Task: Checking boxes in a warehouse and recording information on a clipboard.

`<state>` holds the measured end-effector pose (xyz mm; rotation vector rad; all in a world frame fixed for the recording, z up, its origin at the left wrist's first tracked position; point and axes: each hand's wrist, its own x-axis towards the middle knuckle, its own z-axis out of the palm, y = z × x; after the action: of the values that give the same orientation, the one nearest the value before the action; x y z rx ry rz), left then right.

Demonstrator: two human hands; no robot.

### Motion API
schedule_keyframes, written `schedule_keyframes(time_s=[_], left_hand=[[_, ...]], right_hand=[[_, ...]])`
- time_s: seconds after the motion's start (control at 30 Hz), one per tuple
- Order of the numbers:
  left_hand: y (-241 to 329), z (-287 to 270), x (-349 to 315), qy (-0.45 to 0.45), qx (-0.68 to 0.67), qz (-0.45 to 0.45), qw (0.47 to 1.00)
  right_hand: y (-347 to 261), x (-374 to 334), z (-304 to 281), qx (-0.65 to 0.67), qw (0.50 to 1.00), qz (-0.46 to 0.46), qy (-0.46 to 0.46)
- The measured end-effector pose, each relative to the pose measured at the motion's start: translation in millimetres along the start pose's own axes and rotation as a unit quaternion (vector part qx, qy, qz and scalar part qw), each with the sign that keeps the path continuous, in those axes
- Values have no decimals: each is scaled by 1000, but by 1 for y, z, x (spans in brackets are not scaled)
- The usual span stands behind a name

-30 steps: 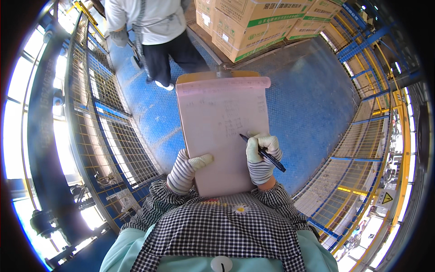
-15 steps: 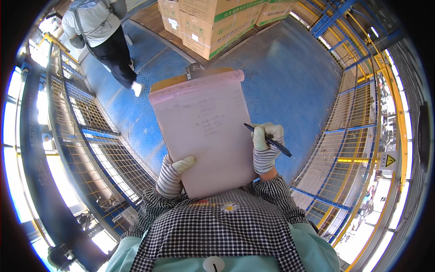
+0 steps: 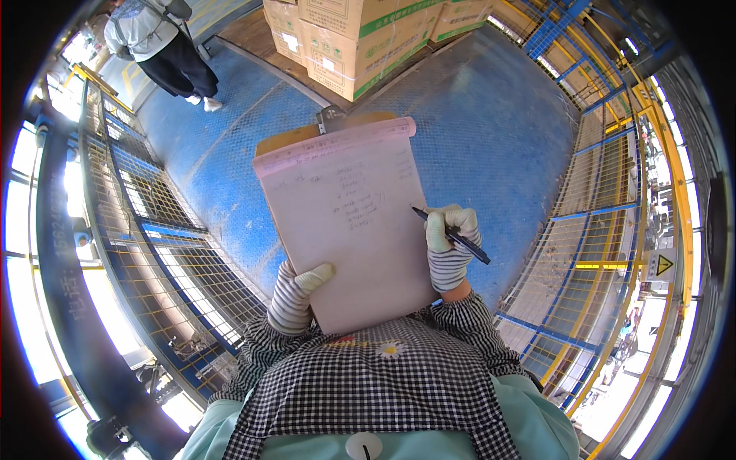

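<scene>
A clipboard [image 3: 285,140] with a pad of white paper [image 3: 360,253] on it is held up before my checked apron. Rows of handwriting run down the upper half of the top sheet, and a pink-edged sheet is folded back under the metal clip. My left hand [image 3: 296,297], in a striped glove, grips the lower left edge, its thumb on the paper and its other fingers hidden beneath. In my right hand [image 3: 451,244], gloved likewise, a black pen [image 3: 469,247] is pinched; its tip points left over the sheet's right edge. Whether the tip touches the paper I cannot tell.
Stacked cardboard cartons [image 3: 360,46] stand on a wooden base beyond the clipboard. A blue textured metal floor [image 3: 491,138] lies below. Wire mesh railings run along the left [image 3: 165,253] and right [image 3: 583,253]. At the far left is another person [image 3: 165,50].
The other person has stepped farther away toward the upper left. My hands, the clipboard and the pen have hardly shifted.
</scene>
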<state>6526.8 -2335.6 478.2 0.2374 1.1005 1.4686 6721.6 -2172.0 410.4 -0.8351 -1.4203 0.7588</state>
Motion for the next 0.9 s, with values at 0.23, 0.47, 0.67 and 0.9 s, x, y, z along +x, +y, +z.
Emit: schedule_keyframes(time_s=[0.23, 0.47, 0.67, 0.9], left_hand=[[1, -5, 4, -4, 2, 5, 1000], [3, -2, 0, 5, -2, -13, 1000], [-1, -4, 1, 24, 43, -5, 999], [2, -4, -2, 14, 12, -12, 1000]], right_hand=[[-2, 4, 4, -14, 1000, 8, 4], [-7, 1, 6, 46, 999, 21, 13], [-3, 1, 6, 15, 1000, 17, 4], [-10, 2, 7, 54, 998, 39, 15]])
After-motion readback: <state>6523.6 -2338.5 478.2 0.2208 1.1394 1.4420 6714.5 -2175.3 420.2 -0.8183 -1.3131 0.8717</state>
